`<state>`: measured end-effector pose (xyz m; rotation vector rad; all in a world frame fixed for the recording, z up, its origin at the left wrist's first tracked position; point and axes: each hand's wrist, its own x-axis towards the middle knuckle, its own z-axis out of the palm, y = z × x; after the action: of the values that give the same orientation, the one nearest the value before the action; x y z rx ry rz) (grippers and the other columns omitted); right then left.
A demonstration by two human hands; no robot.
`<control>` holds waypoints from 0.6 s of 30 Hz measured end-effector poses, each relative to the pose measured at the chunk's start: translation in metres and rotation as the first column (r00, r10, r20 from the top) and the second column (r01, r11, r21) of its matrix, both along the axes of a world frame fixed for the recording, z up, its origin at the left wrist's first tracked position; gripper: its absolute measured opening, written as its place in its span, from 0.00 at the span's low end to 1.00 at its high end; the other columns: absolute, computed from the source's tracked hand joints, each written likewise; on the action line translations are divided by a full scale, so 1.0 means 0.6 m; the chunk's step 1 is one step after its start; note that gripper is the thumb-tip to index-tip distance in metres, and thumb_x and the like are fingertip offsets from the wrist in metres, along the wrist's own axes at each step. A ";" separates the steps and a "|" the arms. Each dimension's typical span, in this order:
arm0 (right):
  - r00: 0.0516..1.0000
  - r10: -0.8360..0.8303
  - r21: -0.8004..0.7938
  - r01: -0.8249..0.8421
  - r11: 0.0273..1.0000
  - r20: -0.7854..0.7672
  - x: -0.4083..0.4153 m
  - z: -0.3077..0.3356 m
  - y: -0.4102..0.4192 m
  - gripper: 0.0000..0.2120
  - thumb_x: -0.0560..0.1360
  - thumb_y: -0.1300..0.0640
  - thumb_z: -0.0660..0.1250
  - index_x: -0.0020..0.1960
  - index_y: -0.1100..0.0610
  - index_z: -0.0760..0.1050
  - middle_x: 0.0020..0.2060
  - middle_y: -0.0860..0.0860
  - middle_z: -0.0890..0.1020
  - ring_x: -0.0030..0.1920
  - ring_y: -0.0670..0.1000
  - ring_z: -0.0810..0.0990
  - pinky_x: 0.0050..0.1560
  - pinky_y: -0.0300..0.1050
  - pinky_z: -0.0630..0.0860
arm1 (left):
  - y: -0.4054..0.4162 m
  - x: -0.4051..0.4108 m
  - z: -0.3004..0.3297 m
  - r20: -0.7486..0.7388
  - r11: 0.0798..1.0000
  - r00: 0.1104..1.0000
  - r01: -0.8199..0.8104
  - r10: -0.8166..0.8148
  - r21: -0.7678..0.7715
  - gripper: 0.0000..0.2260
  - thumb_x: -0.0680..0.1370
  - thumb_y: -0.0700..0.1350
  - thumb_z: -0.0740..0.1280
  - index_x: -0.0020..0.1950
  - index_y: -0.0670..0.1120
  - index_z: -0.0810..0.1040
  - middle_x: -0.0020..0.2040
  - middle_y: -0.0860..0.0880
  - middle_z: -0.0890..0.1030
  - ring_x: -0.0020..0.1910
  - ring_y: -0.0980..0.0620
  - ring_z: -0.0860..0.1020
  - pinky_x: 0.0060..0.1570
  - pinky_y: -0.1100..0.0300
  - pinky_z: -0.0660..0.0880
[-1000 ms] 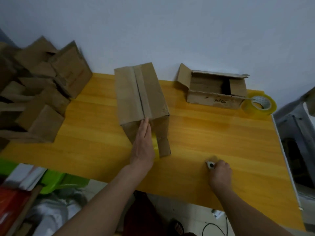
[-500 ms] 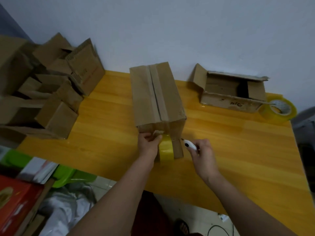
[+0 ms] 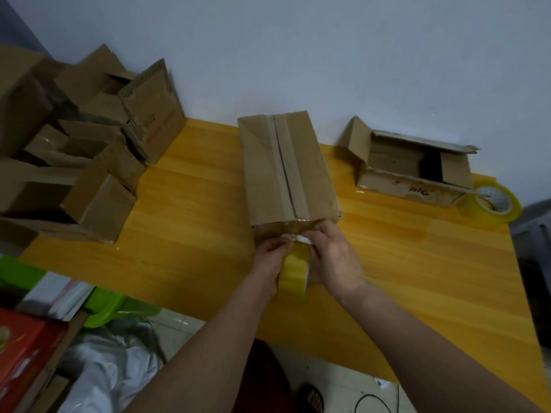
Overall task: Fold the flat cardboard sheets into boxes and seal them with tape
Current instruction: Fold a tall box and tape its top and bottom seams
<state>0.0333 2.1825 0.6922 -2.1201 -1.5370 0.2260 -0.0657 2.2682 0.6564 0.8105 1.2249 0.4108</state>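
Nearest the viewer, a yellow tape roll hangs at the near end of the tall box, between the two hands. The left hand is curled against the roll's left side and pinches at the tape strip just above it, against the box's near face. The right hand sits on the roll's right side, its fingers closed round a small white cutter that touches the strip where the hands meet; whether the blade is out cannot be told. The box lies lengthwise on the yellow table, a taped seam running along its top. Right of the box, further back, an open carton stands with a second tape roll touching its right end. Left of the box, folded cartons are piled.
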 end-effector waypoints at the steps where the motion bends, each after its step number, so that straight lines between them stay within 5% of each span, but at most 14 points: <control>1: 0.999 0.013 -0.031 -0.011 0.999 0.036 -0.002 -0.001 0.005 0.09 0.77 0.66 0.63 0.56 0.64 0.79 0.48 0.58 0.74 0.50 0.58 0.75 0.44 0.54 0.75 | 0.000 0.000 -0.001 -0.013 1.000 1.000 -0.001 0.001 0.011 0.03 0.77 0.39 0.69 0.45 0.45 0.77 0.45 0.44 0.80 0.44 0.47 0.78 0.50 0.52 0.77; 6: 0.991 0.041 -0.106 -0.027 0.994 0.126 -0.001 -0.004 0.010 0.08 0.75 0.68 0.65 0.53 0.64 0.78 0.48 0.57 0.72 0.50 0.57 0.72 0.43 0.52 0.74 | 0.003 0.003 -0.004 -0.031 1.000 1.000 0.004 -0.003 0.028 0.05 0.77 0.39 0.68 0.42 0.46 0.75 0.44 0.44 0.79 0.43 0.46 0.77 0.46 0.53 0.75; 11: 0.961 -0.273 -0.213 0.277 0.937 0.051 0.060 -0.047 -0.064 0.06 0.77 0.64 0.65 0.52 0.64 0.79 0.47 0.58 0.76 0.46 0.59 0.76 0.41 0.49 0.71 | 0.006 0.001 -0.003 -0.083 0.997 0.995 0.059 -0.055 0.040 0.05 0.78 0.43 0.67 0.44 0.49 0.75 0.55 0.42 0.78 0.56 0.42 0.76 0.63 0.42 0.72; 16: 0.754 -0.611 -0.501 0.441 0.744 -0.243 0.075 -0.117 -0.115 0.08 0.80 0.59 0.62 0.55 0.63 0.74 0.47 0.61 0.80 0.37 0.55 0.74 0.30 0.44 0.66 | 0.005 0.001 -0.003 -0.094 0.996 0.994 0.062 -0.056 0.058 0.05 0.79 0.43 0.67 0.43 0.50 0.74 0.57 0.42 0.78 0.57 0.42 0.75 0.63 0.40 0.72; 18: 0.697 -0.660 -0.562 0.437 0.702 -0.282 0.076 -0.138 -0.128 0.08 0.80 0.62 0.59 0.57 0.64 0.72 0.52 0.63 0.79 0.40 0.56 0.74 0.33 0.44 0.68 | 0.005 0.000 -0.002 -0.099 0.996 0.994 0.056 -0.049 0.069 0.05 0.79 0.44 0.67 0.44 0.50 0.74 0.58 0.42 0.78 0.59 0.41 0.75 0.63 0.40 0.72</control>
<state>0.0786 2.1060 0.6094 -2.5328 -0.5127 0.8752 -0.0655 2.2713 0.6554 0.9318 1.2817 0.3777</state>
